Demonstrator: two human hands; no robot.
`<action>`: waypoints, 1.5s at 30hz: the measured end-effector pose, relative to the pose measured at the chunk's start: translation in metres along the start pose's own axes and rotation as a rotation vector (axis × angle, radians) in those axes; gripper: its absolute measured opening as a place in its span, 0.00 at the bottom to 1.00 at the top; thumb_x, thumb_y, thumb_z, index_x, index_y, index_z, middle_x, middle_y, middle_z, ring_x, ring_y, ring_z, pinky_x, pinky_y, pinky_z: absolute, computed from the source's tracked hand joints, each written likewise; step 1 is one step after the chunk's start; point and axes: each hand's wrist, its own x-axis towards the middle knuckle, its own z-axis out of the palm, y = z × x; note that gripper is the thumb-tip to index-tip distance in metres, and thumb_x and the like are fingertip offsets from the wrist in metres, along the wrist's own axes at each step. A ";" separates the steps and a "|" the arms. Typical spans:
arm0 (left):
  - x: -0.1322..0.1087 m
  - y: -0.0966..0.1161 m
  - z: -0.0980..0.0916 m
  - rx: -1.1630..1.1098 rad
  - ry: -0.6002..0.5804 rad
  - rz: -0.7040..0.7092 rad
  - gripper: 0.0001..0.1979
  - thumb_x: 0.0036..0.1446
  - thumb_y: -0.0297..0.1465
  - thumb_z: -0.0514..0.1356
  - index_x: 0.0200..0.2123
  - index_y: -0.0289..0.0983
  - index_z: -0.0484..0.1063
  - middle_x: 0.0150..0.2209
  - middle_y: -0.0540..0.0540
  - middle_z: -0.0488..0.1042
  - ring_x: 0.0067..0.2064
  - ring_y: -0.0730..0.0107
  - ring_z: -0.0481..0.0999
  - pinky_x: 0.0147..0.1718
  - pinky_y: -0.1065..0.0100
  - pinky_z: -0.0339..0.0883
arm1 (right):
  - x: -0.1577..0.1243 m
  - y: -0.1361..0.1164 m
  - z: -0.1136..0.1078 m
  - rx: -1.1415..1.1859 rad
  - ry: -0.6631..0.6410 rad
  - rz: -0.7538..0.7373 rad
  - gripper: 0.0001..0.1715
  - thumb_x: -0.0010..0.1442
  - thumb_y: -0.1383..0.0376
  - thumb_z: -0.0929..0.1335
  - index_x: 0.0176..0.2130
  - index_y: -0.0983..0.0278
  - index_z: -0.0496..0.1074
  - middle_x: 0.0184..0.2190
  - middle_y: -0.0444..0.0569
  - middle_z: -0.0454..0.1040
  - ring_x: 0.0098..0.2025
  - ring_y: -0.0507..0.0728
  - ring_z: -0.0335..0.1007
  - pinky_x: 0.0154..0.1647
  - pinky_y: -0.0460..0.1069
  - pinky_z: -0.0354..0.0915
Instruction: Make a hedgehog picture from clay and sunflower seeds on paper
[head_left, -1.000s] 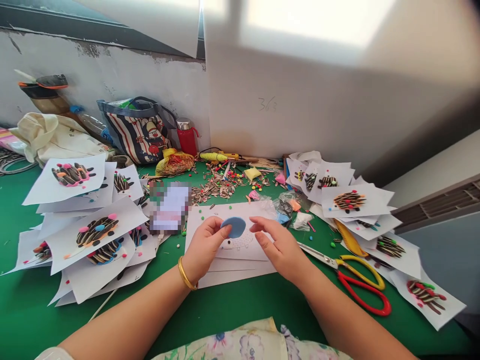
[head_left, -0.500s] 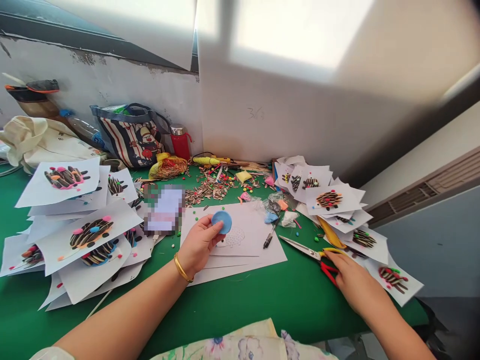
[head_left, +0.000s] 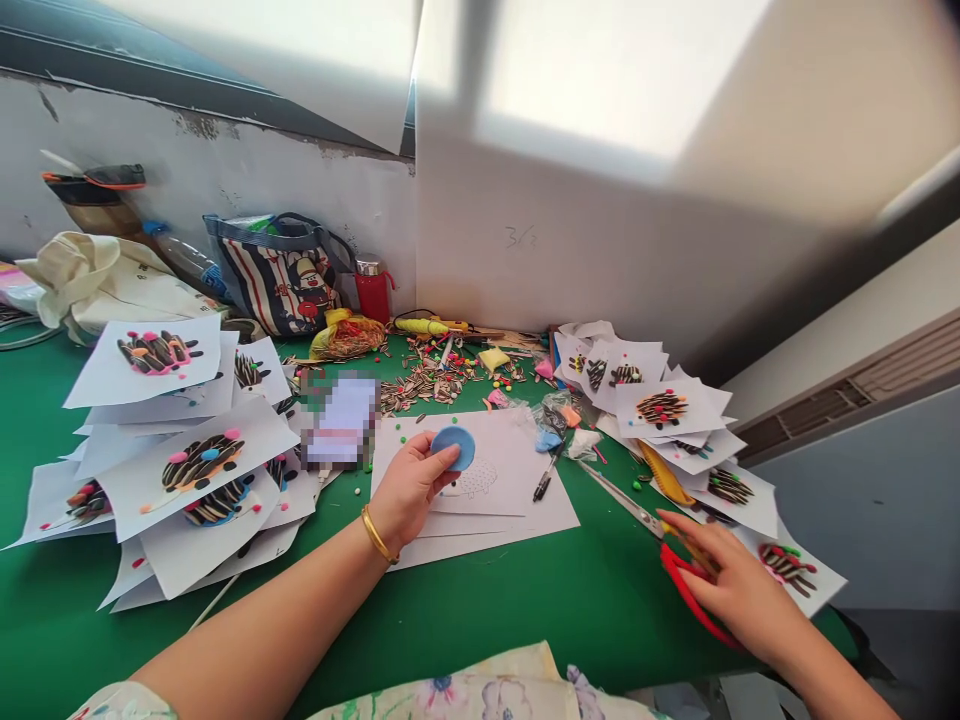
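My left hand (head_left: 409, 490), with a gold bangle (head_left: 376, 534) on its wrist, is shut on a flat blue clay disc (head_left: 454, 447), pinching it between thumb and fingers. Under that hand lies a white paper sheet (head_left: 495, 450) with a small pencilled hedgehog outline (head_left: 476, 480), partly hidden by the disc and fingers. My right hand (head_left: 739, 585) is far to the right, closed around the handles of a pair of scissors (head_left: 626, 505). Their red and yellow handles are mostly covered by my fingers, and the steel blades point back left toward the sheet.
A black pen (head_left: 547, 473) lies beside the sheet. Several papers with sunflower-seed hedgehogs (head_left: 187, 465) are heaped on the left, with more (head_left: 660, 408) on the right. Loose sunflower seeds (head_left: 427, 385) and clay bits lie at the back of the green table mat (head_left: 525, 590).
My right hand has left the blue disc, moved right and taken hold of the scissors, which now lie at a changed angle. My left hand still holds the disc.
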 end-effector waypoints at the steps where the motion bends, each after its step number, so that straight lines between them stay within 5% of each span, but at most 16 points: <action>1: -0.001 0.000 0.000 0.000 -0.007 -0.004 0.23 0.40 0.37 0.75 0.38 0.36 0.73 0.36 0.48 0.76 0.36 0.73 0.74 0.37 0.70 0.68 | -0.002 -0.009 0.000 0.106 0.003 0.003 0.33 0.57 0.55 0.68 0.60 0.57 0.67 0.50 0.54 0.72 0.53 0.64 0.69 0.53 0.56 0.67; 3: -0.002 -0.001 0.001 0.002 -0.030 -0.014 0.22 0.41 0.37 0.74 0.38 0.36 0.73 0.36 0.48 0.75 0.36 0.73 0.74 0.36 0.70 0.68 | -0.004 -0.034 0.003 0.375 -0.099 0.018 0.36 0.58 0.50 0.69 0.62 0.57 0.65 0.51 0.54 0.72 0.52 0.63 0.69 0.52 0.54 0.67; 7: -0.007 0.000 0.004 0.012 -0.078 -0.045 0.21 0.42 0.38 0.74 0.36 0.36 0.72 0.36 0.47 0.76 0.36 0.72 0.74 0.37 0.70 0.67 | -0.005 -0.092 0.018 0.713 -0.380 0.124 0.42 0.58 0.45 0.68 0.64 0.60 0.62 0.41 0.52 0.73 0.35 0.56 0.71 0.38 0.52 0.70; 14: -0.013 0.002 0.009 0.008 -0.086 -0.066 0.21 0.41 0.38 0.74 0.36 0.35 0.72 0.36 0.47 0.76 0.36 0.72 0.74 0.37 0.70 0.67 | 0.010 -0.148 0.032 0.593 -0.464 -0.060 0.57 0.50 0.44 0.73 0.69 0.61 0.51 0.61 0.59 0.61 0.57 0.67 0.64 0.53 0.58 0.67; 18: -0.014 0.002 0.009 -0.001 -0.098 -0.057 0.20 0.42 0.38 0.74 0.36 0.35 0.73 0.35 0.47 0.76 0.35 0.72 0.74 0.37 0.70 0.67 | 0.019 -0.158 0.034 0.520 -0.463 -0.133 0.57 0.48 0.48 0.75 0.68 0.61 0.52 0.66 0.58 0.54 0.63 0.68 0.56 0.60 0.59 0.61; 22: -0.014 0.000 0.009 -0.011 -0.130 -0.044 0.19 0.43 0.37 0.74 0.36 0.36 0.74 0.35 0.47 0.77 0.35 0.71 0.75 0.38 0.69 0.67 | 0.023 -0.165 0.037 0.552 -0.512 -0.170 0.53 0.49 0.49 0.75 0.66 0.59 0.55 0.64 0.56 0.57 0.59 0.66 0.61 0.58 0.58 0.62; 28: -0.015 -0.002 0.009 -0.013 -0.136 -0.049 0.18 0.43 0.37 0.74 0.34 0.36 0.74 0.35 0.46 0.77 0.35 0.70 0.75 0.38 0.68 0.68 | 0.025 -0.164 0.040 0.560 -0.507 -0.180 0.47 0.52 0.47 0.73 0.63 0.58 0.58 0.49 0.52 0.67 0.42 0.59 0.67 0.41 0.52 0.68; 32: -0.014 -0.002 0.009 -0.007 -0.145 -0.046 0.18 0.44 0.37 0.73 0.36 0.36 0.74 0.36 0.46 0.77 0.36 0.71 0.75 0.39 0.68 0.68 | 0.028 -0.164 0.041 0.630 -0.543 -0.150 0.43 0.51 0.47 0.73 0.60 0.58 0.62 0.37 0.45 0.66 0.29 0.52 0.59 0.28 0.47 0.62; 38: -0.013 -0.003 0.007 0.024 -0.144 -0.066 0.20 0.45 0.38 0.73 0.39 0.35 0.75 0.38 0.46 0.76 0.37 0.71 0.75 0.40 0.68 0.68 | 0.034 -0.162 0.048 0.653 -0.490 -0.114 0.30 0.51 0.51 0.74 0.49 0.60 0.70 0.28 0.41 0.62 0.30 0.53 0.61 0.30 0.47 0.62; 45: -0.009 -0.001 0.005 -0.017 -0.043 -0.087 0.19 0.44 0.38 0.73 0.37 0.36 0.73 0.34 0.48 0.76 0.33 0.74 0.74 0.35 0.72 0.66 | 0.050 -0.147 0.041 0.281 -0.227 -0.112 0.31 0.53 0.51 0.72 0.53 0.60 0.70 0.39 0.48 0.75 0.41 0.60 0.72 0.44 0.52 0.67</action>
